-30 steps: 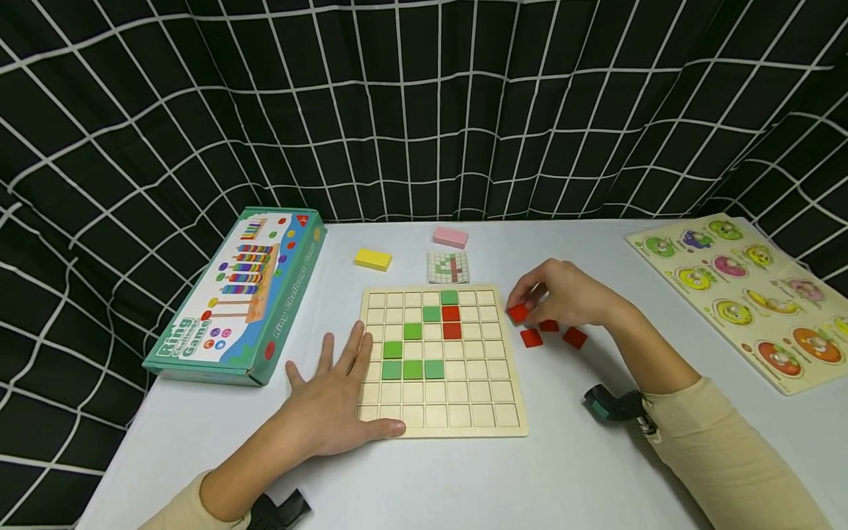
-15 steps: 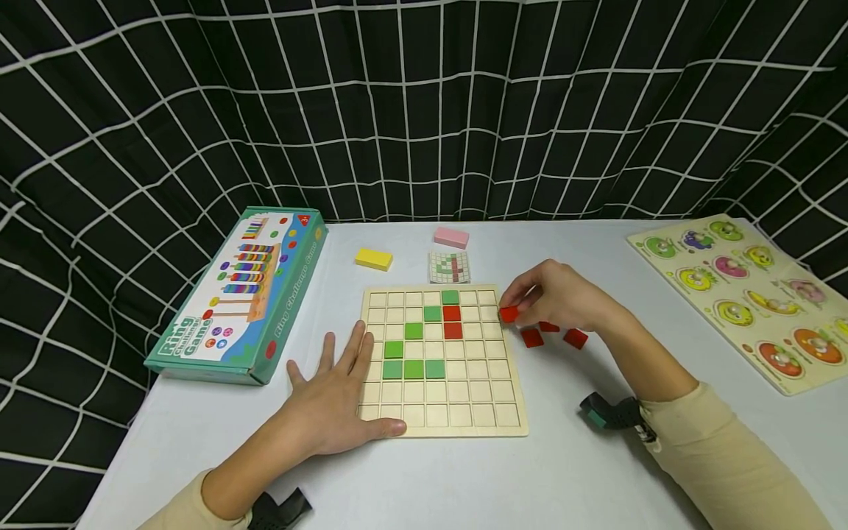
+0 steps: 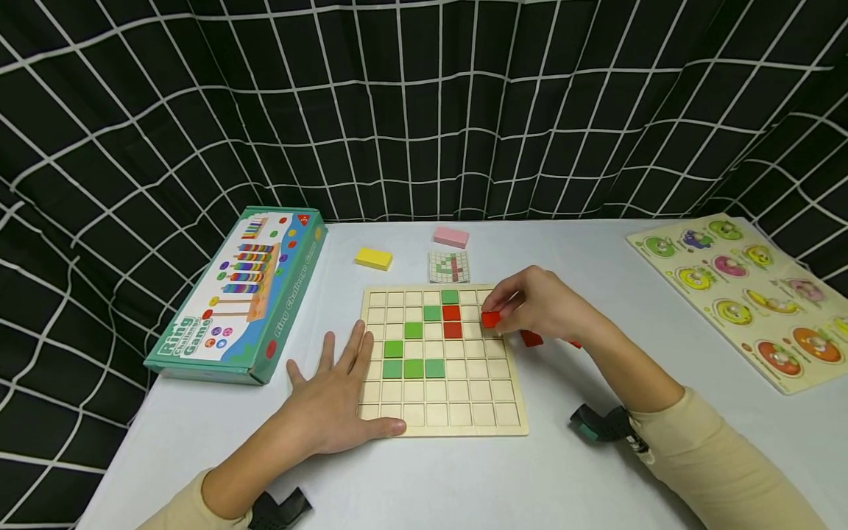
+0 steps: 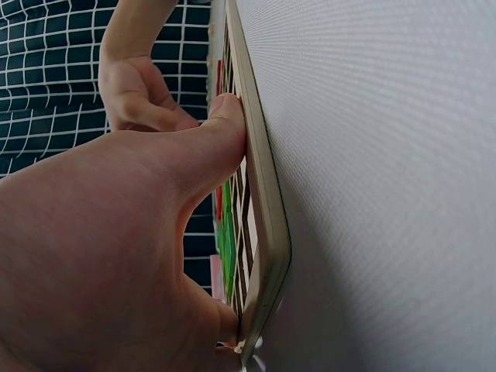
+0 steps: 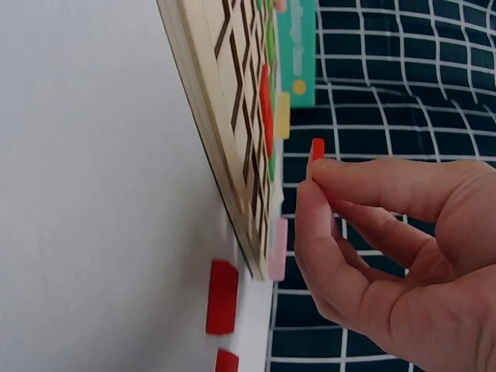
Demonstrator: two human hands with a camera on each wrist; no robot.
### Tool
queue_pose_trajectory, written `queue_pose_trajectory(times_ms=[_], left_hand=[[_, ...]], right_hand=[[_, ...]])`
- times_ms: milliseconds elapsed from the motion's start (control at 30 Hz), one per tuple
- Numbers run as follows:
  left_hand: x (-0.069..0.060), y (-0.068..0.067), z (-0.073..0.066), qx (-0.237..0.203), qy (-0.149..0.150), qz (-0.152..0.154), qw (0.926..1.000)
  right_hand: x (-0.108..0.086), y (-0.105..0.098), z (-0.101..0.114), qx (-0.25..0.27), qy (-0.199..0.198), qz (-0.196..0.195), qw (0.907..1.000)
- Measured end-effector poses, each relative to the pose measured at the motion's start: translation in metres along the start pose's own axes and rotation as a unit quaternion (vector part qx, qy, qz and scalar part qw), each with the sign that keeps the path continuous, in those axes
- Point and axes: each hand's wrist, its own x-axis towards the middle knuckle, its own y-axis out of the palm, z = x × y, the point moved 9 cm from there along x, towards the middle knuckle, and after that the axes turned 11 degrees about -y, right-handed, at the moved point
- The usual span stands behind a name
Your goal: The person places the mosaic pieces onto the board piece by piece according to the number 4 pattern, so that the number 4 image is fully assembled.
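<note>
A wooden grid board (image 3: 469, 418) lies mid-table, with several green tiles (image 3: 414, 369) and two red tiles (image 3: 452, 330) in its cells. The left hand (image 3: 331, 408) lies spread on the board's left side, its thumb on the near edge; the left wrist view shows this thumb (image 4: 225, 128) up close. Between thumb and fingertips the right hand (image 3: 539, 305) pinches a red tile (image 3: 491, 319) over the board's right side. In the right wrist view that tile (image 5: 316, 158) is held edge-on, above the board's surface. Loose red tiles (image 3: 531, 338) lie right of the board, partly hidden by the hand.
A small pattern card (image 3: 448, 268) lies behind the board, near a pink block (image 3: 451, 236) and a yellow block (image 3: 374, 258). A green game box (image 3: 245, 294) is at the left, a fruit puzzle board (image 3: 748, 294) at the right. Dark gridded cloth (image 3: 424, 110) hangs behind.
From beside the board, the right hand has moved left with the pinched red tile, which is now over the right-hand cells. The left hand has stayed in place.
</note>
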Motion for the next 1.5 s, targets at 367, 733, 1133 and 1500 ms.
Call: queue_pose_trajectory(times_ms=[367, 733, 1133, 1500], left_hand=[[0.0, 0.0, 0.001, -0.002, -0.001, -0.001, 1.0], [0.002, 0.001, 0.001, 0.003, -0.004, -0.003, 1.0], [0.003, 0.001, 0.0, 0.004, -0.001, -0.012, 0.9999], [0.004, 0.001, 0.001, 0.004, 0.0, -0.012, 0.9999]], right_hand=[[0.002, 0.021, 0.006, 0.032, 0.013, 0.01, 0.9994], [0.01, 0.039, 0.019, 0.024, -0.017, 0.026, 0.9992], [0.015, 0.052, 0.032, 0.011, -0.033, 0.038, 0.9987], [0.016, 0.058, 0.035, 0.007, -0.034, 0.045, 0.9984]])
